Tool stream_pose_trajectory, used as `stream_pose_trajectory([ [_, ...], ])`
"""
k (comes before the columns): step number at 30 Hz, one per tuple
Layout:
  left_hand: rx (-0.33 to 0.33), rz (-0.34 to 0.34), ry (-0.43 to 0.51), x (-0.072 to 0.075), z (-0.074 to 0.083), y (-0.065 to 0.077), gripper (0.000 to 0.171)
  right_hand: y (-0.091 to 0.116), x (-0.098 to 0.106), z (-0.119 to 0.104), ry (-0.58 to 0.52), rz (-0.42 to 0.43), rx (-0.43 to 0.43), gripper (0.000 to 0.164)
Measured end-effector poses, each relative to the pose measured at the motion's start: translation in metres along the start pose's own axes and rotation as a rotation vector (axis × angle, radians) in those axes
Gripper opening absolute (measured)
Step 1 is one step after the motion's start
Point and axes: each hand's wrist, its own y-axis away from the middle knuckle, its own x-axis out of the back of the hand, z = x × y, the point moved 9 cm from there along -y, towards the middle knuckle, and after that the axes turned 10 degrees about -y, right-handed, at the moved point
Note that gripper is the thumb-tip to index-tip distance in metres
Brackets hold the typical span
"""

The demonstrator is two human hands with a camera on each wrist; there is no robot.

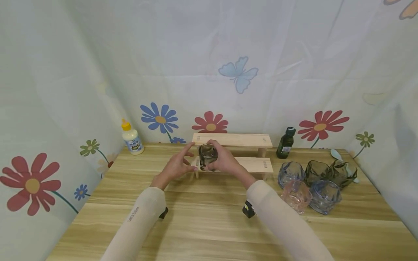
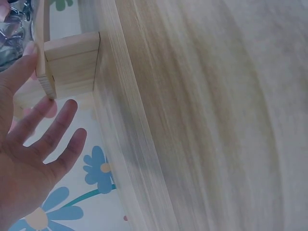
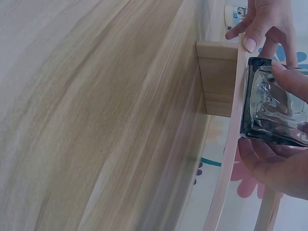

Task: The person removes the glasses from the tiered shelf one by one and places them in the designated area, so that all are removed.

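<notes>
A smoky dark glass cup (image 1: 206, 154) stands over the left end of the lower board of a two-step wooden shelf (image 1: 258, 165). My right hand (image 1: 226, 159) grips this cup, thumb on one side and fingers on the other, as the right wrist view shows with the glass (image 3: 272, 108) at the board's edge. At the shelf's left end is my left hand (image 1: 176, 167), its fingers spread apart. In the left wrist view its thumb lies at the board near the cup (image 2: 14, 36), and a fingertip touches the board's end.
Right of the shelf stand a dark green bottle (image 1: 285, 143) and several glass cups: blue (image 1: 324, 197), pink (image 1: 296, 197) and smoky (image 1: 316, 172). A pale blue-green object (image 1: 336, 155) is behind them. A yellow-capped bottle (image 1: 132, 139) stands at the back left, beside the flowered curtain (image 1: 183, 54).
</notes>
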Motion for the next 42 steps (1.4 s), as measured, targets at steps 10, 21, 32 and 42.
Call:
stream_pose_trajectory([
  [10, -0.002, 0.011, -0.001, 0.001, 0.002, 0.000, 0.100, 0.001, 0.000, -0.003, -0.015, -0.015, -0.003, 0.093],
  [21, -0.010, 0.002, 0.010, 0.001, 0.002, 0.001, 0.099, 0.003, 0.000, 0.001, -0.047, 0.003, 0.002, 0.093],
  [32, -0.017, 0.006, -0.019, 0.001, 0.003, 0.002, 0.099, 0.011, 0.004, 0.005, -0.041, 0.020, 0.009, 0.092],
  [42, -0.002, 0.009, -0.018, 0.001, 0.003, 0.002, 0.100, 0.023, 0.022, 0.001, 0.006, 0.020, 0.000, 0.090],
])
